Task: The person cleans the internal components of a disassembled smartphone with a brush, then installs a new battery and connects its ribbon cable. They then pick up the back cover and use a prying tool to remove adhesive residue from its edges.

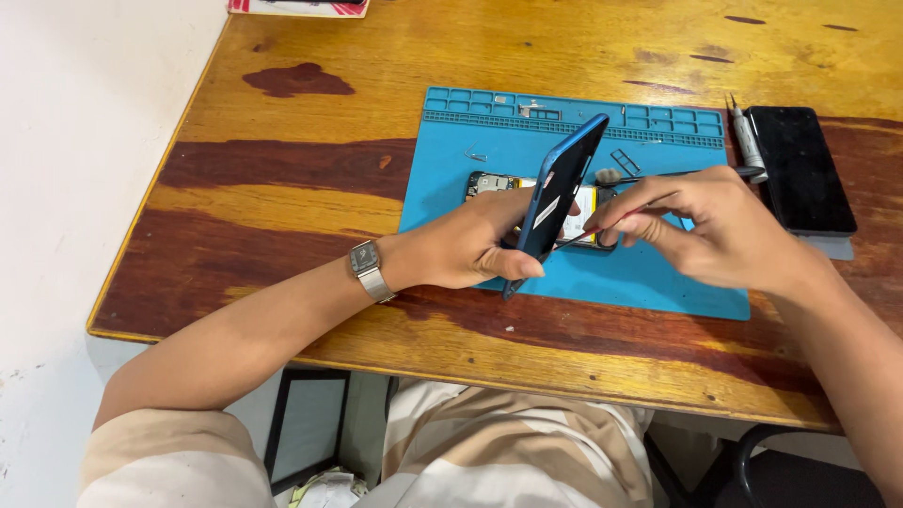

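My left hand (466, 246) holds a blue phone back cover (557, 198) tilted up on its edge above the blue work mat (658, 282). My right hand (715, 226) pinches a thin red-tipped tool (578, 235) whose point reaches the inside of the cover. Behind the cover, flat on the mat, lies an opened phone body (494, 182) with its circuit board and battery showing. A wristwatch (369, 268) is on my left wrist.
A black phone or screen (800, 167) lies at the mat's right edge beside a grey screwdriver (746, 136). Small parts sit in the mat's tray row (527, 108). The wooden table (282, 216) meets a white wall on the left; a chair is at the lower right.
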